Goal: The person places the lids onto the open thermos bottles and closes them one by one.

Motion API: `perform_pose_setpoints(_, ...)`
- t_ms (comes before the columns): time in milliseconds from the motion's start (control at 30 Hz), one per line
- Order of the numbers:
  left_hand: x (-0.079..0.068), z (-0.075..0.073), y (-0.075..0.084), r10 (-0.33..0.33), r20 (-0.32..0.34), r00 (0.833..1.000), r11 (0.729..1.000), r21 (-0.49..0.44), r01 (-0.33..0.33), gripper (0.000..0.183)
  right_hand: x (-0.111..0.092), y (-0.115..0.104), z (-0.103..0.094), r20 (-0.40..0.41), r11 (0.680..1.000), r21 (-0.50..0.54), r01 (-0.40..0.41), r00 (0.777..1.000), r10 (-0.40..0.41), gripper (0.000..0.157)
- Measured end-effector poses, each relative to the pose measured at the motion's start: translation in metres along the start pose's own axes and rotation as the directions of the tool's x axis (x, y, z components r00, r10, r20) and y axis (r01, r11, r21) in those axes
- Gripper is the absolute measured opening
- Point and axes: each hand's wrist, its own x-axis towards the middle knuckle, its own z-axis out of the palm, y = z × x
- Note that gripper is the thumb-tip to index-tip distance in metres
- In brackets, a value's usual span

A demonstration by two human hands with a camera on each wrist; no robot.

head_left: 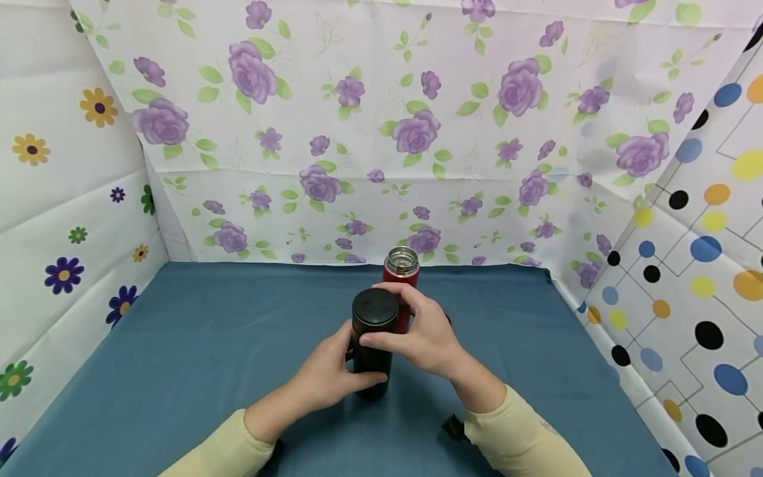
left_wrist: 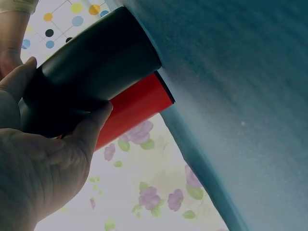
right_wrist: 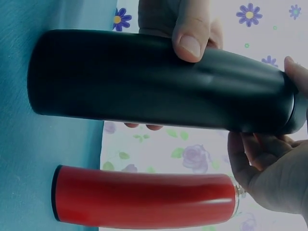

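Note:
A black thermos (head_left: 374,351) with a black lid (head_left: 375,307) stands upright on the blue cloth. My left hand (head_left: 322,371) grips its body, the thumb across the near side and the fingers behind. Around the top of the same thermos curls my right hand (head_left: 428,331), thumb on one side just below the lid's rim and fingers on the other, as the right wrist view shows. Right behind stands a red thermos (right_wrist: 144,197), its steel mouth (head_left: 402,260) uncovered. In the head view the black thermos and my right hand hide much of the red one.
Blue cloth (head_left: 238,331) covers the table. A white sheet with purple roses (head_left: 357,132) hangs along the back edge. Patterned sheets close off the left side (head_left: 65,218) and the right side (head_left: 709,278). A small dark edge (head_left: 448,319) shows behind my right hand.

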Motion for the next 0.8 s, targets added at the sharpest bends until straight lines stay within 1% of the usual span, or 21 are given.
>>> perform_pose_setpoints(67,0.000,-0.001,-0.001,0.001,0.005,1.000,1.000,0.001,-0.001,0.083,0.000,-0.001,0.001,-0.006,1.000,0.000,0.004,1.000,-0.004,0.071)
perform_pose_setpoints(167,0.000,-0.003,-0.003,0.003,0.014,1.000,1.000,0.000,-0.003,0.084,0.000,-0.001,0.003,0.003,0.999,0.039,0.011,1.000,-0.011,0.071)
perform_pose_setpoints(267,0.000,-0.004,-0.003,0.001,0.025,1.000,1.000,-0.010,0.000,0.084,0.001,0.001,0.003,0.036,0.992,0.124,0.004,0.999,-0.008,0.069)
perform_pose_setpoints(400,0.000,-0.004,-0.003,0.000,0.033,0.999,1.000,-0.023,0.000,0.082,0.001,0.005,0.002,0.089,0.974,0.227,-0.009,0.996,-0.012,0.068)
perform_pose_setpoints(500,0.000,-0.004,-0.003,0.004,0.036,0.999,1.000,-0.023,-0.003,0.082,0.001,0.007,0.000,0.137,0.949,0.316,0.007,0.989,-0.054,0.069)
perform_pose_setpoints(667,0.000,-0.005,-0.003,0.005,0.043,0.999,1.000,-0.030,-0.004,0.085,0.004,0.013,0.000,0.208,0.877,0.479,0.045,0.964,-0.163,0.071)
perform_pose_setpoints(800,0.000,-0.006,-0.004,0.002,0.053,0.999,0.999,-0.032,-0.001,0.085,0.006,0.016,0.001,0.220,0.847,0.526,0.072,0.951,-0.217,0.073)
